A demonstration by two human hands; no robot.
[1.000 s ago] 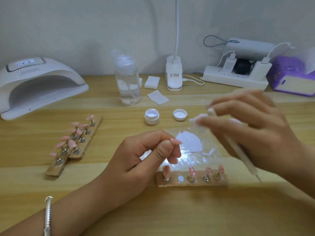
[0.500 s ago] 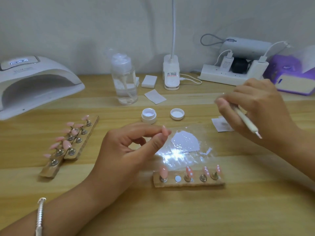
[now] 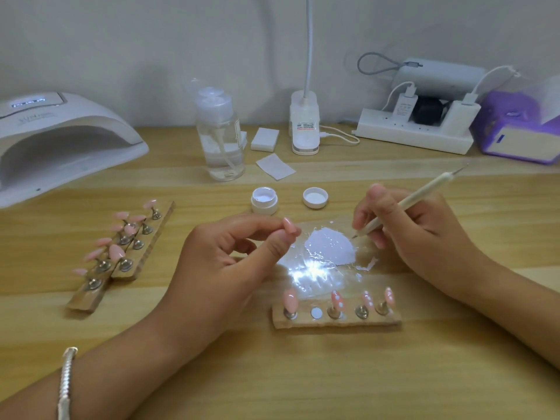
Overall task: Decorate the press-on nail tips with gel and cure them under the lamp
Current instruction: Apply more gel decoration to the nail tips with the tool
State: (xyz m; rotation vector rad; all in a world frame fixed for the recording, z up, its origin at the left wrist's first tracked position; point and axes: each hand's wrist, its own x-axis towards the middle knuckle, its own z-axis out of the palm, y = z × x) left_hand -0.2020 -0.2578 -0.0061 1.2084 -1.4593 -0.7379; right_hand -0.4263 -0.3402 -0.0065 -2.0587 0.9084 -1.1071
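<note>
My left hand (image 3: 224,268) pinches a pink nail tip (image 3: 290,226) between thumb and forefinger, just left of the white gel puddle (image 3: 330,247) spread on a clear film. My right hand (image 3: 424,241) grips a white dotting pen (image 3: 418,195) like a pencil, and its lower point touches the puddle's right edge. In front of the film lies a wooden holder (image 3: 336,322) with several pink tips on metal pegs, three of them dotted white, and one bare magnet. The white curing lamp (image 3: 60,140) stands open at the far left.
Two more wooden holders (image 3: 121,250) with pink tips lie on the left. Behind the film stand an open gel jar (image 3: 264,202) and its lid (image 3: 315,197). Further back are a pump bottle (image 3: 219,140), wipes (image 3: 275,166), a desk-lamp base (image 3: 304,128), a power strip (image 3: 415,136) and a purple box (image 3: 521,128).
My right hand let go of the wipe it held against the pen, turned the pen, and brought its point down to the gel puddle. My left hand stayed put with the nail tip.
</note>
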